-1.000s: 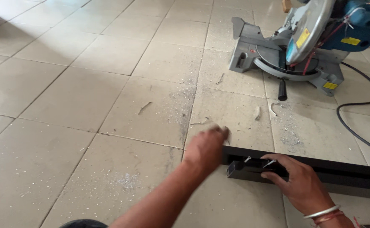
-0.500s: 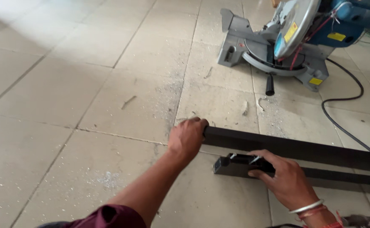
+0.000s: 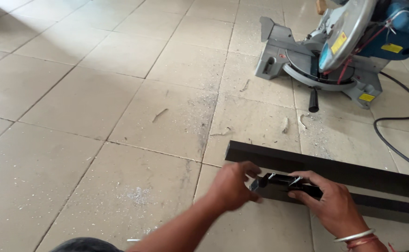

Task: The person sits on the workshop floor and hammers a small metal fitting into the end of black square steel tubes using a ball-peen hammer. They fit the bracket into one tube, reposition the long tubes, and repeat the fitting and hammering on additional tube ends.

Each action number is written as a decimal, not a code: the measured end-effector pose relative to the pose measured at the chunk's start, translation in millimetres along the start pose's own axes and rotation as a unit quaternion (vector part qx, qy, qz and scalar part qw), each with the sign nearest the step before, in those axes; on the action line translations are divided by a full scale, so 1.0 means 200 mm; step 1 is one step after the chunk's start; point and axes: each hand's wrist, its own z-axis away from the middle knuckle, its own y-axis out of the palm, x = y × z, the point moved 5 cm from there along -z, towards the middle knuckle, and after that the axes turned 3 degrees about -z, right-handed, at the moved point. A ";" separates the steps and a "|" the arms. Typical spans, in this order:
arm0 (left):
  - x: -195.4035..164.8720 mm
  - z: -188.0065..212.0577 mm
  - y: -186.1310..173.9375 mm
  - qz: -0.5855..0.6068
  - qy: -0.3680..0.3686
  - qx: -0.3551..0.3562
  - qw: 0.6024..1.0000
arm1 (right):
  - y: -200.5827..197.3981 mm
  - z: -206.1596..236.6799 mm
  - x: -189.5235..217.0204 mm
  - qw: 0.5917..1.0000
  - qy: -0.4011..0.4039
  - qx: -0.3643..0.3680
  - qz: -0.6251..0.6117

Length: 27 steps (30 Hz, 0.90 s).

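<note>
1. Hands first: my left hand [image 3: 232, 186] is curled at the near end of a short black bracket piece [image 3: 286, 183], fingers closed around its tip, so that grip has hold of the piece's left end.
2. My right hand [image 3: 333, 205] lies over the other end of the same piece, fingers folded down on it; this grip is closed on the piece too, pressing it from above.
3. I judge the two-ended hold is there to keep the short piece steady and lined up, since it rests right against the long profiles.
4. Two small silver screws or pins [image 3: 295, 179] stick up from the piece, between the two grips.
5. Just beyond both grips lies a long dark rectangular profile [image 3: 335, 170], flat on the tiled floor [image 3: 97, 107]; a second dark strip [image 3: 386, 205] runs out from under my right grip.
6. Well beyond the grips stands a mitre saw [image 3: 340, 46] with a blue motor, its black cable [image 3: 393, 135] trailing off past my right grip.
7. Metal shavings [image 3: 200, 107] dust the tiles beyond my left grip.
</note>
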 end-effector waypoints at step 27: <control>0.03 0.09 0.10 0.136 -0.001 -0.107 0.985 | 0.06 0.00 -0.03 0.996 0.079 0.020 0.042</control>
